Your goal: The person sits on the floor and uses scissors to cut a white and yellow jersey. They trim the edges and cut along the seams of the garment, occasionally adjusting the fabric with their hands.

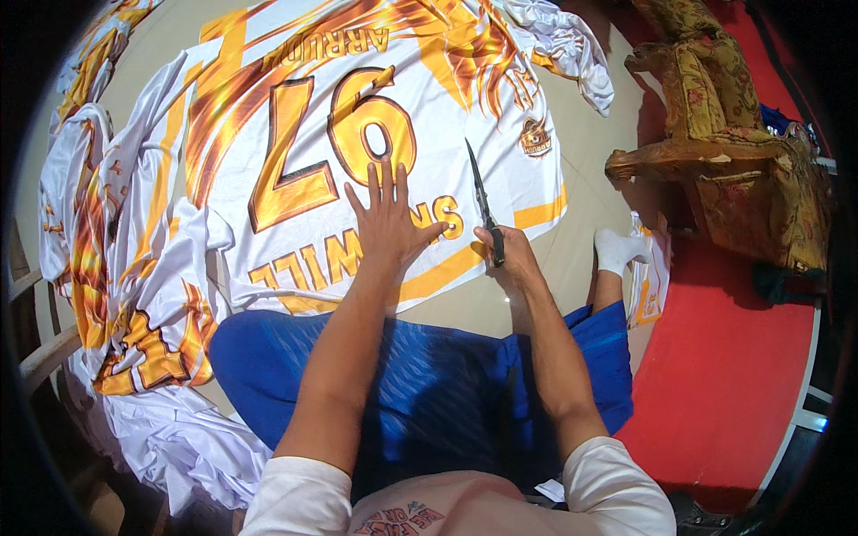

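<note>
Person right by me has a white-and-orange printed cloth laid out on the beige floor, left hand spread wide on top. Right hand's curled around the handle of a dark cutting tool, tip pointing away over the fabric, crumpled jerseys piled off left.

Orange numerals and lettering mark the white jersey, smaller lettering the T-shirt.
</note>
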